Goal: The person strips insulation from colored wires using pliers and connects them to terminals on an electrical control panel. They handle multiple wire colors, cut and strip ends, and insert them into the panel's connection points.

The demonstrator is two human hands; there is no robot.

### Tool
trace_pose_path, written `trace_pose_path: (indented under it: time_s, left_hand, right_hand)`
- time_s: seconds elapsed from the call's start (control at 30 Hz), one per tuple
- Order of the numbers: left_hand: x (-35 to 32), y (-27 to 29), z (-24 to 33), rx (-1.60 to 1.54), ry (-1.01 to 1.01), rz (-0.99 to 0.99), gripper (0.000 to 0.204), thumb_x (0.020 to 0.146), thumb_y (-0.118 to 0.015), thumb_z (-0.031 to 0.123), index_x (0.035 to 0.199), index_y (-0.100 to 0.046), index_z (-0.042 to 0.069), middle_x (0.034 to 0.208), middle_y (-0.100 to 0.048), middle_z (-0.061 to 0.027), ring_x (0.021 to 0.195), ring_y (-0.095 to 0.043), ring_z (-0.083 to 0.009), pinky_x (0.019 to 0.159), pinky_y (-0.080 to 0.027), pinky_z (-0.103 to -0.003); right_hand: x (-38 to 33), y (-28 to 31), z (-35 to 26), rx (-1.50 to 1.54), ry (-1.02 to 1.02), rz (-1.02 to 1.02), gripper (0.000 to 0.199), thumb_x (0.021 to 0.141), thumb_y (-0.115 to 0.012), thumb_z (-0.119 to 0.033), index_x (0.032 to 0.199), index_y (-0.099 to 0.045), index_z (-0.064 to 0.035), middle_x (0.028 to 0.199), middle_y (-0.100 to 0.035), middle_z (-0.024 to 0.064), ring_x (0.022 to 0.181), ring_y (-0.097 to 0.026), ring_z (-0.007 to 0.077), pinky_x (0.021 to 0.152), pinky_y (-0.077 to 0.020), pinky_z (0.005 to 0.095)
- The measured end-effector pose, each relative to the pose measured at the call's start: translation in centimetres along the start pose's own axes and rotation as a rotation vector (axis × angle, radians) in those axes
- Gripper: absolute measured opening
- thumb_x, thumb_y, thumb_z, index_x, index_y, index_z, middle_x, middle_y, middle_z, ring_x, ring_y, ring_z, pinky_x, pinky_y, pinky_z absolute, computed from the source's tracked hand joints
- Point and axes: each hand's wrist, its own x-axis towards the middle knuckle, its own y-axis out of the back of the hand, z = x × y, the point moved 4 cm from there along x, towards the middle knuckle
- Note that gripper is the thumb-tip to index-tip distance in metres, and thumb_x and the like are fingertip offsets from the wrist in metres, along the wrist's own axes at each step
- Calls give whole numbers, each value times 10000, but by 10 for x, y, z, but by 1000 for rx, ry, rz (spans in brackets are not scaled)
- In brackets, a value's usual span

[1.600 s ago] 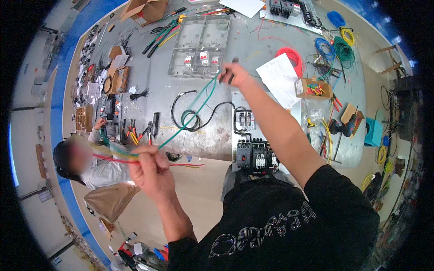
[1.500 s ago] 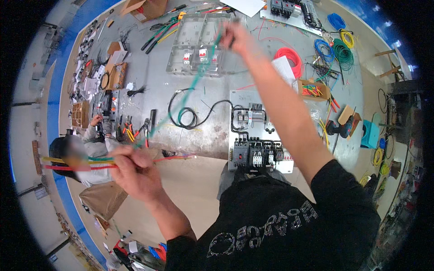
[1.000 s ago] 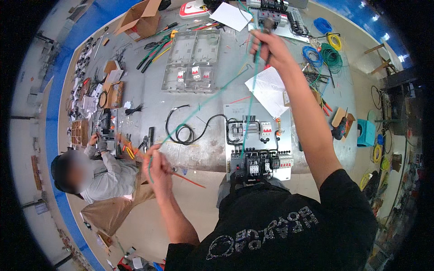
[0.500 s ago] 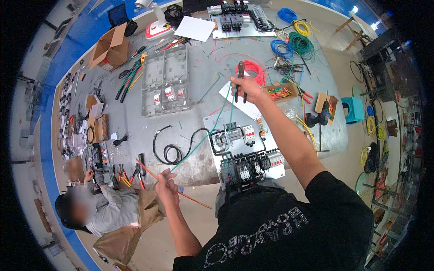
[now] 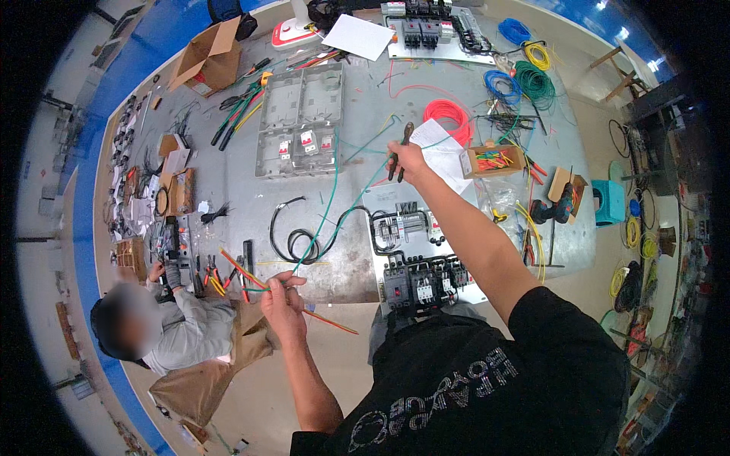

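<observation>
Thin, flexible green plastic-coated wire (image 5: 335, 173) curves over smooth grey metal tabletop (image 5: 243, 199). Dark long-handled metal pliers (image 5: 408, 134), overlapping round red wire coil (image 5: 449, 114) approx 0.5 s ago, now left of it. R hand (image 5: 408, 161): fingers clamped round pliers. L hand (image 5: 284, 302): fingers pinched on green wire + straight red/yellow wires (image 5: 331, 322).

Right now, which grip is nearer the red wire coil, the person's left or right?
Right. In this view, the right grip is just below and left of the red wire coil; the left grip is much farther off, down and to the left.
</observation>
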Motion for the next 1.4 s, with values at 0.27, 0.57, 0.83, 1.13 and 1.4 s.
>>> trace_pose_path:
  time_s: [0.27, 0.57, 0.83, 1.13, 1.4]
  left_hand:
    - [-14, -8, 2, 81, -14, -99, 357, 1050, -495, 323, 1063, -655, 4, 876, -720, -132, 484, -285, -29, 441, -230, -225]
    - [-15, -29, 7, -18, 48, -202, 346, 1060, -477, 279, 1095, -652, -17, 904, -721, -143, 488, -297, -28, 454, -249, -219]
    - [-23, -39, 3, -146, 144, -272, 355, 1058, -480, 297, 1137, -621, -19, 924, -694, -149, 481, -259, -27, 443, -227, -211]
    - [-56, -30, 12, -689, 379, -455, 734, 956, -473, 618, 1178, -578, -74, 703, -514, -48, 442, -258, -76, 418, -214, -229]
    - [-77, -33, 25, -65, 475, -700, 608, 993, -483, 555, 972, -636, -33, 605, -525, -40, 443, -320, -69, 413, -212, -234]
  right_hand:
    - [12, -9, 17, -28, 13, 23, 138, 935, -655, -117, 934, -570, -8, 790, -607, 114, 538, -561, 194, 486, -543, 389]
    - [23, -10, 22, -140, 10, -50, 283, 956, -665, -273, 994, -590, -3, 792, -643, 107, 587, -579, 181, 531, -512, 330]
    - [-137, -84, 15, -2, -184, -455, 343, 950, -695, -311, 1105, -608, -18, 932, -654, 101, 669, -569, 141, 630, -508, 325]
    - [-193, -99, -34, 61, -36, -583, 188, 947, -696, -212, 1006, -618, -51, 862, -637, 65, 679, -588, 144, 660, -536, 347]
    - [-221, -74, -34, -73, 111, -514, 178, 947, -688, -214, 988, -621, -54, 838, -660, 57, 644, -612, 138, 624, -537, 311]
